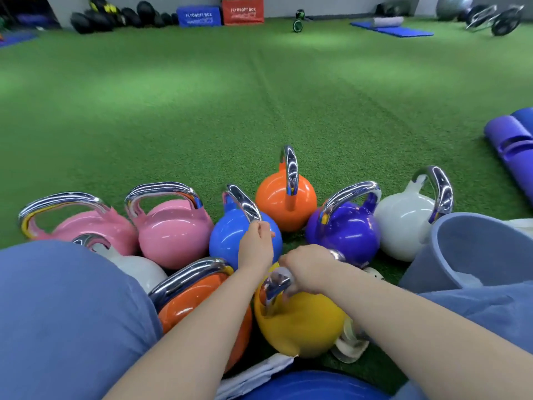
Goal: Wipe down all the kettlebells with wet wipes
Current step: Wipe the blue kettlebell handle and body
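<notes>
Far left: a glossy pink kettlebell with a chrome handle (86, 226) stands on the green artificial turf (202, 111), touching a second pink kettlebell of the same make (173, 232) on its right.
Near left: a white kettlebell (138, 269) sits partly hidden behind the person's blue-clad knee (66, 313); beside it stands a glossy orange kettlebell with a chrome handle (207, 316), under the left forearm.
Left hand (256, 246): it reaches over to the round light-blue kettlebell (227, 241), the fingers curled around the near end of its chrome handle where the handle meets the ball.
Back centre: a second orange kettlebell (277, 197) stands upright, just behind the light-blue one.
Right hand (308, 269): its fingers are closed in a fist around the top of the chrome handle of the yellow kettlebell (300, 324); whether a wipe lies inside the grip cannot be told.
Under the yellow ball: crumpled white wet wipes (349, 345) lie on the turf against its right side.
Right of centre: a deep-purple kettlebell (349, 229) touches another white kettlebell with a chrome handle (401, 223).
Far right: a grey-blue plastic bucket (476, 243) stands next to the white ball, with white material inside; rolled purple mats (510, 145) lie beyond it.
</notes>
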`<state>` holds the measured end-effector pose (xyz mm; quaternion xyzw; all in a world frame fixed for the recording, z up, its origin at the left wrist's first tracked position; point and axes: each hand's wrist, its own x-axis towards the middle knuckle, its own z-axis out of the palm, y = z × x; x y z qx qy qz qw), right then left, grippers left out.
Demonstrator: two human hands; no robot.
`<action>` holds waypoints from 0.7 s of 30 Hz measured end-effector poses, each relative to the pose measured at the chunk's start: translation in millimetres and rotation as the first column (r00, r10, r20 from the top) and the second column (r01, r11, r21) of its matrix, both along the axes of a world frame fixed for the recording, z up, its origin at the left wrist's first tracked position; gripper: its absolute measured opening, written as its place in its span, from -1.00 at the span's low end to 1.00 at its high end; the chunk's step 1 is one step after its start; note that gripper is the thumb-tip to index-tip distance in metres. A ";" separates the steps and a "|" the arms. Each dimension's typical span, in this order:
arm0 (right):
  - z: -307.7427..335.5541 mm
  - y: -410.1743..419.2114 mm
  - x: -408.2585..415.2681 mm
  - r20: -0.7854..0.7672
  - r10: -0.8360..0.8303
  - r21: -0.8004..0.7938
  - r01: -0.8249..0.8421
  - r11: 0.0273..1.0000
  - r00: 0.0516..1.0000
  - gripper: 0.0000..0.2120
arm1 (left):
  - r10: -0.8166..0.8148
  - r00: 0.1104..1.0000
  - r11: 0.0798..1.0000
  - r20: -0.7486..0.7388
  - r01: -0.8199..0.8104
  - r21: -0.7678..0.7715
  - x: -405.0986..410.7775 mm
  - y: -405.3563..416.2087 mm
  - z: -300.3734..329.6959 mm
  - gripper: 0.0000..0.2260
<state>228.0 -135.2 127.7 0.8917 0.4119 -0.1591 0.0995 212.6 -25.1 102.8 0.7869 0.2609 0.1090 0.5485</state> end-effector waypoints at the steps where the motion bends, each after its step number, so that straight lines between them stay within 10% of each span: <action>1: 7.3 1.9 3.0 -0.110 -0.033 -0.008 0.033 0.999 0.993 -0.53 | 0.041 0.999 0.997 0.015 -0.040 -0.062 -1.0 8.8 3.0 -0.76; 5: 24.6 7.6 25.1 -0.565 -0.249 0.205 0.426 0.881 0.787 -0.63 | 0.231 0.970 0.913 0.071 -0.191 -0.361 -3.1 32.2 15.1 -0.80; 11: 18.0 24.5 69.8 -0.852 -0.258 0.389 0.880 0.271 0.456 -0.68 | 0.370 0.927 0.798 0.059 -0.285 -0.530 13.8 48.8 13.9 -0.89; 15: -10.4 52.8 122.0 -0.810 -0.279 0.433 0.847 0.308 0.516 -0.63 | 0.467 0.884 0.744 0.018 -0.382 -0.548 50.4 66.1 5.8 -0.77; 21: -22.4 99.9 205.7 -0.923 -0.219 0.220 0.902 0.372 0.315 -0.68 | 0.502 0.864 0.728 -0.044 -0.450 -0.518 100.1 111.5 -8.1 -0.81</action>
